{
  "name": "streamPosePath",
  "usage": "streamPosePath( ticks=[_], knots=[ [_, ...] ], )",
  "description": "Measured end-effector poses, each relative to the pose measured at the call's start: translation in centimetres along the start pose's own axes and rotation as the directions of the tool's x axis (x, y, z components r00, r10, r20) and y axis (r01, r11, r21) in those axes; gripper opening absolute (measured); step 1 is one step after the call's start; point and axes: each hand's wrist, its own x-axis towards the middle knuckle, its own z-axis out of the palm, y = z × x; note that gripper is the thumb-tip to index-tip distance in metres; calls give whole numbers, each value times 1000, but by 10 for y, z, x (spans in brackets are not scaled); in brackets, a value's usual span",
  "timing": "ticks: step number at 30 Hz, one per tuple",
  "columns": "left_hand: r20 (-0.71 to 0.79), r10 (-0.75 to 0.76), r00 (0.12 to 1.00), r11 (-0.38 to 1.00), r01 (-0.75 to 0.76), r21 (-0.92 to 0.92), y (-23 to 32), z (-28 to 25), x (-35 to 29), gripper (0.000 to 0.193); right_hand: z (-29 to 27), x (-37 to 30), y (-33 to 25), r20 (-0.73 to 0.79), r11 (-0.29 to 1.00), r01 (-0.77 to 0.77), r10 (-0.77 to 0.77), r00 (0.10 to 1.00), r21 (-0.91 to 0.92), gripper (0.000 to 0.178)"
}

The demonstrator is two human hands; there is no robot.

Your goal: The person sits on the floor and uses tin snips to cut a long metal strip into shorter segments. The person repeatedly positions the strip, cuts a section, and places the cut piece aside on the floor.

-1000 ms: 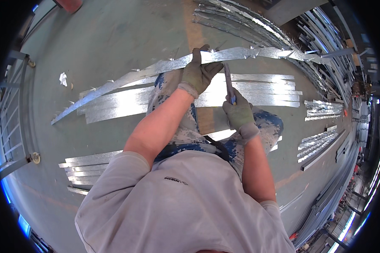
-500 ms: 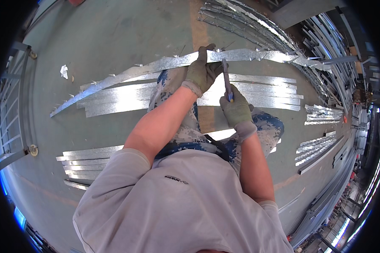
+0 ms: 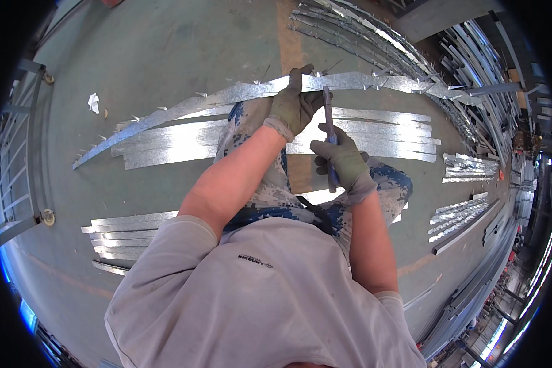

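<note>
A long galvanized metal strip (image 3: 239, 92) with small spiky tabs along its far edge lies crosswise in front of me. My left hand (image 3: 291, 110), in a grey-green glove, grips it near the middle, one finger reaching over the far edge. My right hand (image 3: 348, 161), gloved alike, is loosely around a long, narrow hand tool (image 3: 332, 134) with a bluish handle. The tool's dark far end is at the strip's near edge, beside my left fingertips. Its exact kind is unclear. The lower handle shows below my right fingers.
Flat shiny strips (image 3: 172, 144) lie on the green floor beneath the held piece, with another stack (image 3: 132, 236) at left. Spiky metal lengths (image 3: 362, 37) are piled at the far right. Smaller bundles (image 3: 469, 167) lie at right. A wheeled metal frame (image 3: 21, 153) stands at left.
My right hand has shifted its grip on the tool, with its fingers now looser and further apart. More of the lower handle shows. My left hand and the strip have hardly moved.
</note>
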Motion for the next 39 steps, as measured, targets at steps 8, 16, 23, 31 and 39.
streamPosePath(
  ticks=[8,16,23,31,39],
  knots=[
    [-7,4,1000,999,-3,48,3,-3,-1,50,10,11,4,-101,984,-69,52,994,-166,54],
    [-42,-25,999,998,27,59,0,-10,10,45,31,15,-4,-301,659,-125,-161,940,-742,52],
    [-132,-59,989,995,69,71,-28,-15,33,44,24,24,-15,-385,297,-303,-273,882,-906,44],
    [-110,-76,991,987,90,130,-39,-19,34,39,28,7,-36,-430,267,-356,-310,848,-895,39],
    [-4,-131,991,991,131,-7,-17,-17,12,51,22,-31,-76,-323,279,-249,-261,910,-927,40]
  ],
)
